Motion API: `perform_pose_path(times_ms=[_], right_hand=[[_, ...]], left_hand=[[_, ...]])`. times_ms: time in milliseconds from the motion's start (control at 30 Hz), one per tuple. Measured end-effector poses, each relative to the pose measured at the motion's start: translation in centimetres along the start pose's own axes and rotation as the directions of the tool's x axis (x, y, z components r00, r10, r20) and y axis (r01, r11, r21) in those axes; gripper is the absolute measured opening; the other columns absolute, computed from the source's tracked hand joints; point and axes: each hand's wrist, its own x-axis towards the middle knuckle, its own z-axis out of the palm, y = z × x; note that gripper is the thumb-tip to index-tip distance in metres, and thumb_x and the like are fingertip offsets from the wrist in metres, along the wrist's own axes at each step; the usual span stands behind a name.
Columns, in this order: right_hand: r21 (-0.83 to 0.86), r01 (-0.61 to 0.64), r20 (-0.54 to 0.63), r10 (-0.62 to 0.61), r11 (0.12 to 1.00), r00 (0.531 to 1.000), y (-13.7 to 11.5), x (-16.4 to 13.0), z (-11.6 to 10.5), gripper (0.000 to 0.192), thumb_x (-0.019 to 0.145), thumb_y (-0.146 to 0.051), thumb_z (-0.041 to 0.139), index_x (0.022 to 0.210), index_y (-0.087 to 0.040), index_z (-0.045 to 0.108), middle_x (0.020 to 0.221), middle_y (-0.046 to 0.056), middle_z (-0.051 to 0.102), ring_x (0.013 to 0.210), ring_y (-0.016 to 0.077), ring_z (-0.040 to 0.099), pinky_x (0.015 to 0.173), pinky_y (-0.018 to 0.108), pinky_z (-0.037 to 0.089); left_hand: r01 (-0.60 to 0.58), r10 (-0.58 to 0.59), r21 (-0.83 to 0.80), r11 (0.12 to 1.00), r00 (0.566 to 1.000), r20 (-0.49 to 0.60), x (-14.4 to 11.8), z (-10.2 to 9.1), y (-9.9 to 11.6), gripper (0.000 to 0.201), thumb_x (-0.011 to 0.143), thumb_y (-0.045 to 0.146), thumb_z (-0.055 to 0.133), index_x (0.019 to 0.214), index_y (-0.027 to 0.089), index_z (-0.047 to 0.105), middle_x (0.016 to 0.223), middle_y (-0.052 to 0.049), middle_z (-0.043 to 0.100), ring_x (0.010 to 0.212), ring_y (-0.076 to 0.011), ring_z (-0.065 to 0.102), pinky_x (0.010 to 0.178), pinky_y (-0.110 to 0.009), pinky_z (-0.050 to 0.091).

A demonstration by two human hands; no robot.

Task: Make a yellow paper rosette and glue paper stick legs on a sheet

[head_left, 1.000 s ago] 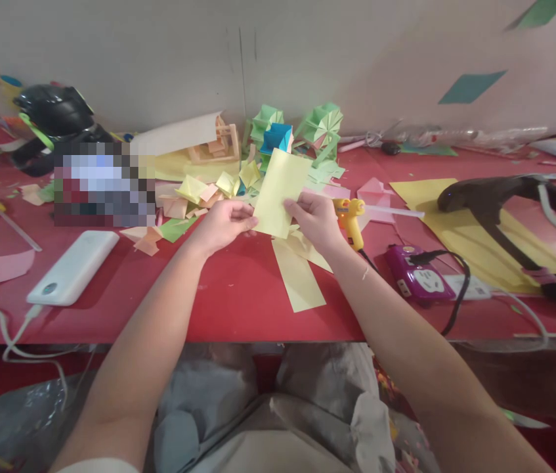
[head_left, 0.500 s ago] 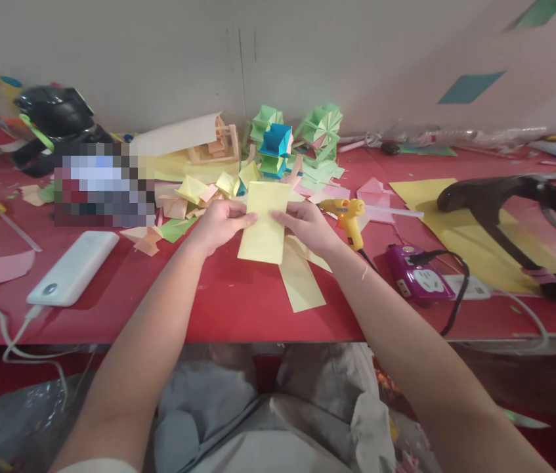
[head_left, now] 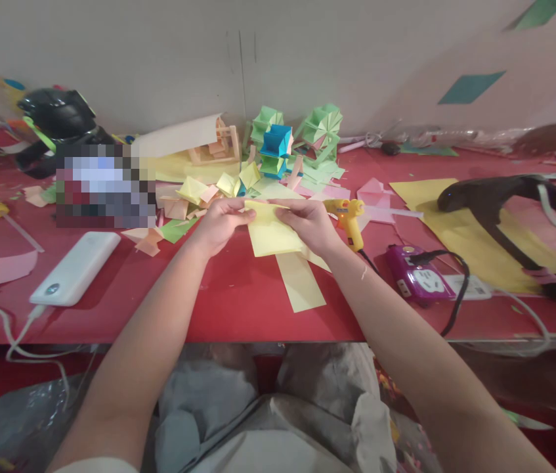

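Observation:
My left hand and my right hand both pinch the top edge of a pale yellow paper sheet just above the red table. The sheet looks bent over along that top edge, its lower part hanging toward me. Under it lies a yellow paper strip flat on the table. A yellow glue gun sits right beside my right hand.
A pile of folded paper pieces and green and blue paper models lie behind my hands. A white power bank rests at left, a purple socket with black cable at right, and a dark stand on yellow sheets.
The yellow sheet stood upright a second ago; I brought it down toward the table and its top edge has folded over between both hands.

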Motion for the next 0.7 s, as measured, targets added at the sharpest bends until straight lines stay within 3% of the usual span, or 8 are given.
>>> perform_pose_path(times_ms=[133,233,333,467,600,700], right_hand=[[-0.108,0.172,-0.033,-0.177,0.979,0.984,0.6,0.2,0.0,0.025,0.078,-0.020,0.061,0.094,-0.023,0.080,0.105,0.004,0.076,0.102,0.0216,0.068,0.094,0.039,0.053],[-0.185,0.215,-0.030,-0.224,0.959,0.974,0.4,0.1,0.0,0.031,0.078,-0.017,0.054,0.093,-0.024,0.080,0.111,0.004,0.075,0.106,0.0221,0.066,0.094,0.039,0.054],[-0.163,0.125,-0.004,-0.127,0.979,0.992,-0.2,-0.2,0.1,0.028,0.081,-0.020,0.051,0.088,-0.022,0.078,0.117,0.006,0.071,0.108,0.0232,0.064,0.081,0.035,0.057],[-0.110,0.015,0.042,-0.011,0.994,0.999,-0.5,-0.3,0.2,0.022,0.087,-0.035,0.059,0.097,-0.020,0.071,0.111,0.007,0.068,0.100,0.0215,0.064,0.074,0.032,0.055],[-0.141,-0.011,0.094,0.024,0.990,0.995,0.2,-0.2,0.8,0.040,0.077,-0.051,0.075,0.097,-0.018,0.065,0.083,0.004,0.067,0.078,0.0173,0.062,0.067,0.030,0.050],[-0.064,-0.045,0.064,0.049,0.997,0.997,0.4,-0.2,1.2,0.041,0.076,-0.056,0.075,0.088,-0.019,0.062,0.083,0.005,0.069,0.074,0.0170,0.063,0.065,0.030,0.050]], left_hand=[[0.034,-0.032,-0.103,0.994,0.999,0.021,-0.1,0.2,0.6,0.024,0.074,0.036,0.072,0.086,0.017,0.081,0.113,-0.010,0.074,0.112,-0.0305,0.065,0.092,-0.039,0.054],[0.017,-0.018,-0.045,0.999,1.000,-0.013,0.0,0.1,0.2,0.027,0.076,0.038,0.072,0.090,0.016,0.079,0.113,-0.011,0.073,0.112,-0.0294,0.064,0.094,-0.040,0.053],[-0.022,0.037,0.133,0.991,0.993,-0.112,0.1,-0.2,-0.5,0.038,0.066,0.028,0.085,0.101,0.018,0.075,0.111,-0.009,0.073,0.108,-0.0248,0.065,0.096,-0.039,0.051],[0.027,0.000,0.193,0.981,0.991,-0.137,0.1,-0.1,-0.6,0.054,0.060,0.030,0.090,0.109,0.017,0.070,0.098,-0.008,0.074,0.093,-0.0230,0.070,0.089,-0.041,0.054],[0.042,-0.010,0.273,0.961,0.993,-0.116,0.0,0.1,-0.5,0.050,0.059,0.036,0.092,0.100,0.016,0.073,0.093,-0.009,0.076,0.094,-0.0265,0.071,0.087,-0.042,0.056],[0.015,0.010,0.269,0.963,0.996,-0.092,0.1,0.0,-0.9,0.043,0.065,0.042,0.088,0.096,0.017,0.076,0.096,-0.010,0.077,0.096,-0.0275,0.071,0.088,-0.042,0.056]])
